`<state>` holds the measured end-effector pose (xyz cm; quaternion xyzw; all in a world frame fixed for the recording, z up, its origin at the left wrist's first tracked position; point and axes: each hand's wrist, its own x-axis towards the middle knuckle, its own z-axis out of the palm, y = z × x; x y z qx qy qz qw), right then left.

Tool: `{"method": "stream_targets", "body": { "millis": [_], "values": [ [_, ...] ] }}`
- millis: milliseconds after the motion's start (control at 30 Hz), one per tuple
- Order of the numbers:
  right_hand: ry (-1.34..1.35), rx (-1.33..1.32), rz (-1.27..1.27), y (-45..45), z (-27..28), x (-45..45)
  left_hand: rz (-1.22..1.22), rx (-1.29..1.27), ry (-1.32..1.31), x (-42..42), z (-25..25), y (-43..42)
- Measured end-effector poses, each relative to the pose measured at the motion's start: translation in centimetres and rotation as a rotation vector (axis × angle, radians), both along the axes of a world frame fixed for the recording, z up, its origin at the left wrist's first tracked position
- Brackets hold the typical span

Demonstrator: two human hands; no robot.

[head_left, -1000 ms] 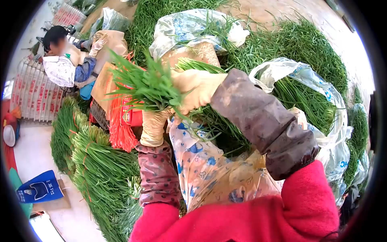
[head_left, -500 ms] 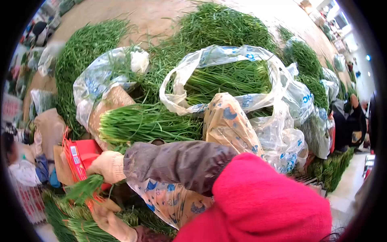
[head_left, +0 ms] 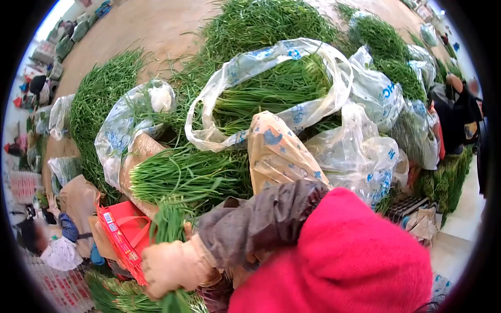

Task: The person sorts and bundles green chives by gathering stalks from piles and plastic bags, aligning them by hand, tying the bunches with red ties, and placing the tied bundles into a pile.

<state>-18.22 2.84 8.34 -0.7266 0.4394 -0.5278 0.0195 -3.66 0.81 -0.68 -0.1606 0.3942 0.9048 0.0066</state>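
My right hand (head_left: 172, 265), in a tan glove below a dark sleeve, is closed around a bunch of garlic chives (head_left: 169, 221). The bunch stands roughly upright, one end above the fist and leaves below it. Part of my left sleeve (head_left: 217, 295) shows under the right wrist. My left hand is hidden behind the right one, so its fingers cannot be made out. Next to the right hand is a red bag (head_left: 122, 219) with a printed side and handle. Just beyond lies a pile of chives (head_left: 190, 175) with pale ends facing left.
An open clear plastic bag (head_left: 209, 112) holds more chives. My knee (head_left: 271, 151) is wrapped in patterned plastic. Loose green heaps (head_left: 261, 26) lie on the floor at the back. Bundled chives (head_left: 122, 297) lie at lower left. Another person (head_left: 57, 250) is at far left.
My right hand has moved right and down, and the bunch it holds now stands upright. My left hand, visible before beside an orange-red strip, has gone behind it. The view has shifted slightly.
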Motion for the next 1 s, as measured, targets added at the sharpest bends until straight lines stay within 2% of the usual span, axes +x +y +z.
{"method": "stream_targets", "body": {
  "millis": [100,167,200,233,300,333,400,467,533,600,633,667,733,767,800,867,933,967,1000],
  "values": [
    [0.100,-0.058,-0.105,3.6,-0.4,0.9,0.088,0.030,-0.001,-0.5,0.8,-0.2],
    [0.066,-0.187,-0.036,4.7,-2.0,1.2,0.137,0.059,0.006,-1.3,1.4,-0.4],
    [0.160,-0.081,0.007,5.5,-2.3,1.2,0.166,0.071,0.005,-1.8,1.8,-0.5],
    [0.183,-0.110,0.027,6.1,-3.6,1.2,0.189,0.079,0.008,-2.3,2.1,-0.6],
    [0.091,-0.091,0.167,8.1,-3.8,0.2,0.231,0.100,0.009,-3.2,3.0,-1.1],
    [-0.011,-0.030,0.283,9.9,-2.7,-1.2,0.244,0.118,0.007,-3.6,3.3,-1.4],
    [-0.722,0.483,0.892,12.6,-0.5,-4.6,0.236,0.145,0.005,-4.5,4.2,-2.0],
    [-1.351,0.738,0.507,13.8,-2.4,-5.1,0.201,0.125,-0.007,-5.0,4.9,-2.6],
    [-0.965,1.126,0.237,11.8,-4.6,-6.8,0.102,0.026,-0.030,-5.6,5.3,-2.9],
    [-0.995,0.798,0.526,10.3,-10.2,-4.8,0.041,-0.140,-0.123,-6.0,6.2,-1.9],
    [-1.134,0.614,0.830,8.5,-13.2,-3.3,0.004,-0.166,-0.166,-6.1,6.7,-1.6],
    [-1.155,0.734,0.917,8.2,-13.3,-3.9,-0.044,-0.129,-0.200,-6.0,6.8,-1.5],
    [-1.477,0.618,1.111,7.7,-13.8,-3.8,-0.232,-0.173,-0.316,-5.3,6.4,-2.2],
    [-1.658,0.499,1.082,8.3,-11.6,-4.0,-0.284,-0.204,-0.397,-4.8,6.3,-2.3],
    [-1.711,0.340,1.033,7.7,-11.2,-4.3,-0.353,-0.212,-0.436,-4.2,6.0,-2.6],
    [-1.862,0.238,0.916,8.2,-11.4,-4.7,-0.438,-0.167,-0.446,-3.4,5.9,-2.6],
    [-1.882,0.040,0.752,8.1,-12.0,-5.3,-0.498,-0.105,-0.456,-2.4,5.2,-2.9],
    [-1.814,-0.001,0.753,8.3,-12.2,-5.9,-0.560,-0.053,-0.462,-1.8,4.9,-2.9],
    [-1.853,0.012,0.644,8.5,-12.7,-6.2,-0.548,-0.036,-0.468,-1.3,4.8,-2.9]
  ]
}}
